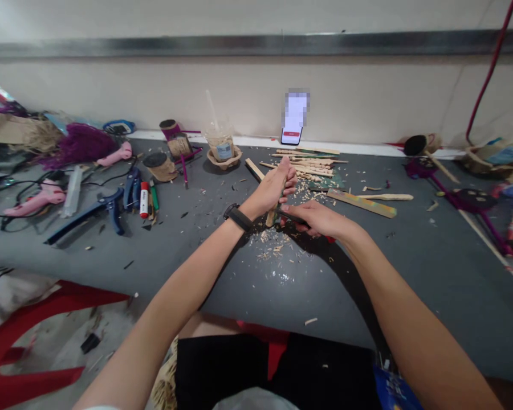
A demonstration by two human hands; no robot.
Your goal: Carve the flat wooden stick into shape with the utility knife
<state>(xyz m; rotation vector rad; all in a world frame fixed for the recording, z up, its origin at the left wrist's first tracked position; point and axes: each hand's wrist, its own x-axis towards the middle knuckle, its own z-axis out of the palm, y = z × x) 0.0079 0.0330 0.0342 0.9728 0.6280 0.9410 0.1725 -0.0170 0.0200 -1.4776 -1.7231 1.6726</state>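
Note:
My left hand point(274, 187), with a black watch point(238, 217) on its wrist, is closed around a piece of wood. The wood's lower end point(271, 220) shows below the palm, close to the table. In my right hand point(316, 218) is a knife point(294, 216), its dark part pointing left against the wood; the blade's edge is too small to make out. Pale wood shavings point(273, 245) lie scattered under both hands. Behind them rests a pile of thin carved sticks point(314, 166). A flat wooden strip point(361, 203) lies to the right of my right hand.
A lit phone point(294, 117) leans on the wall. To the left are a drink cup point(221, 142), twine spools point(160, 166), markers point(144, 199), blue cutters point(106, 208) and pink glue guns point(38, 199). Purple-wrapped pieces point(448, 196) lie at right on the grey table point(175, 250).

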